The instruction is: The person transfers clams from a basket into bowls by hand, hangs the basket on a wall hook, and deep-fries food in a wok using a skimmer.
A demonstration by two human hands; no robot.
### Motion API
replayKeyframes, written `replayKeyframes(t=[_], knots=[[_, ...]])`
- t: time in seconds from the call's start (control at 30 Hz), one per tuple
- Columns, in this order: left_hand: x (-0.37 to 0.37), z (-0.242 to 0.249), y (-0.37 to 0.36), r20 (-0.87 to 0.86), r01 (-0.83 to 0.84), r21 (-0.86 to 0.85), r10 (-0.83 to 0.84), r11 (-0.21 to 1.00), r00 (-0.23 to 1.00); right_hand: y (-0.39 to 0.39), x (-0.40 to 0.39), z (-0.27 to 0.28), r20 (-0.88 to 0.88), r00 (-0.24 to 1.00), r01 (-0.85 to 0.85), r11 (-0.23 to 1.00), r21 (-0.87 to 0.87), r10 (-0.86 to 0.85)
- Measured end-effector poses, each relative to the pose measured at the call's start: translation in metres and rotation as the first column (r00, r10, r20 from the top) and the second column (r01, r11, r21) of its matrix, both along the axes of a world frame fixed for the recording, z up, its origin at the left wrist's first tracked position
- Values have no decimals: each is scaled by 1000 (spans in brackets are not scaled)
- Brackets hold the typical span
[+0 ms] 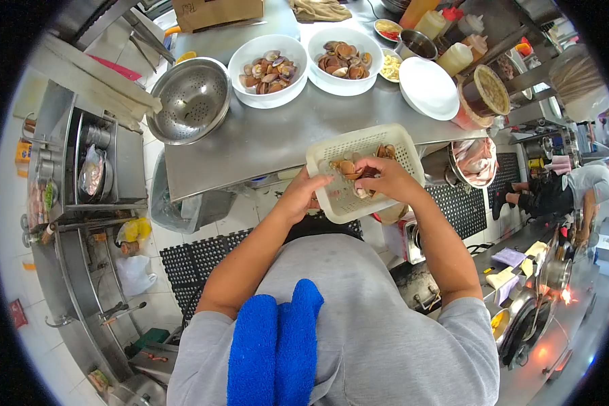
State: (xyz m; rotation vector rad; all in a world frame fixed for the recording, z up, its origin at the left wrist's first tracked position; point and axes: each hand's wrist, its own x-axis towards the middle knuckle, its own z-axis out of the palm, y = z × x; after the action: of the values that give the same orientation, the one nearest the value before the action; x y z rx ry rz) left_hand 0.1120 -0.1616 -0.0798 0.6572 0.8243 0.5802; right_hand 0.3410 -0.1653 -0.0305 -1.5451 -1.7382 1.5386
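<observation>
A white perforated basket (331,197) is tilted at the front edge of the steel counter, with a few brown clams (386,151) inside. My left hand (303,195) grips the basket's left side, thumb over the rim. Inside the basket, my right hand (384,178) has its fingers closed around clams, partly hiding them. Beyond the basket stand two white bowls, the left bowl (264,101) and the right bowl (345,88), each holding several clams.
A steel colander (191,101) sits at the counter's left end. A white plate (429,88), squeeze bottles (455,59) and a tub (486,91) stand at the right. Below right is a pot (474,162) of meat. Another person (568,193) works by the lit stove far right.
</observation>
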Motion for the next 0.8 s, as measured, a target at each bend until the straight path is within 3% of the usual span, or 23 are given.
replayKeyframes(t=[0.27, 0.47, 0.53, 0.67, 0.8], knots=[[-1, -4, 1, -10, 10, 3, -10, 1000, 1000, -4, 6, 0, 53, 996, -70, 995, 75, 66], [0, -2, 4, -32, 58, -11, -59, 998, 998, 1, 17, -6, -119, 993, -35, 989, -144, 17], [1, -2, 4, -18, 65, -3, -65, 998, 998, 0, 18, -6, -144, 985, 61, 966, -251, -99], [3, -1, 6, -23, 94, 9, -93, 996, 995, -1, 21, -6, -173, 977, 89, 976, -199, -124], [6, 5, 3, -16, 44, 23, -43, 999, 999, -2, 26, -2, -227, 956, 118, 954, -274, -183]])
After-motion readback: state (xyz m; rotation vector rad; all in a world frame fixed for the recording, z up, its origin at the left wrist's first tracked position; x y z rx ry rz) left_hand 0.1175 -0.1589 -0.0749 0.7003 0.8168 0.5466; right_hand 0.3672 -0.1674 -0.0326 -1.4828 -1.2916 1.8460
